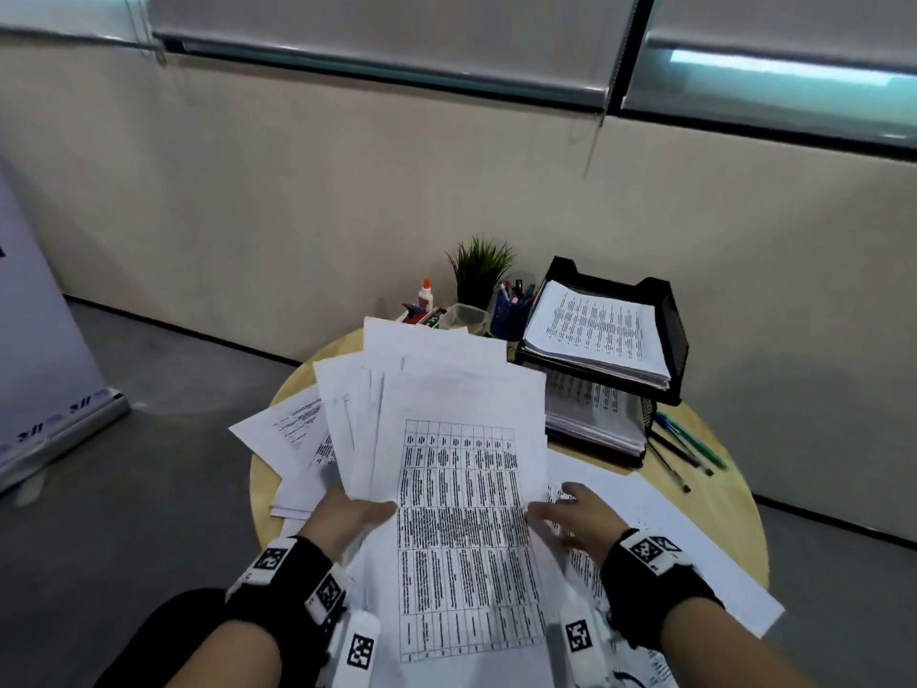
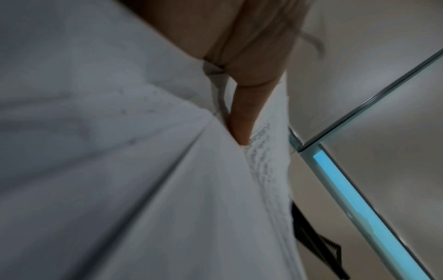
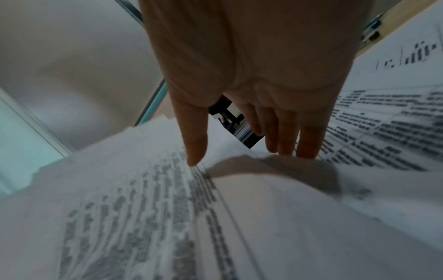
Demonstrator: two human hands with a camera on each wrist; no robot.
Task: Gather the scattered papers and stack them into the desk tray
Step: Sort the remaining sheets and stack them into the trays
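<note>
A fanned bundle of printed papers point(image 1: 461, 479) is lifted over the round wooden table point(image 1: 729, 494), a sheet with a table grid on top. My left hand point(image 1: 347, 518) grips the bundle's left side, thumb on top; the left wrist view shows a finger point(image 2: 239, 117) tucked between sheets point(image 2: 143, 170). My right hand point(image 1: 578, 518) lies open at the bundle's right edge, its straight fingers point(image 3: 285, 136) touching the paper point(image 3: 143, 208). The black two-tier mesh desk tray point(image 1: 670, 315) stands at the back right, with paper stacks in both tiers.
Loose sheets lie on the table at left point(image 1: 283, 429) and at right point(image 1: 670, 528). Several pens point(image 1: 689, 449) lie beside the tray. A blue pen cup point(image 1: 508, 315), a small plant point(image 1: 479, 265), a glue bottle point(image 1: 425, 293) and a clear box point(image 1: 466, 317) stand at the back.
</note>
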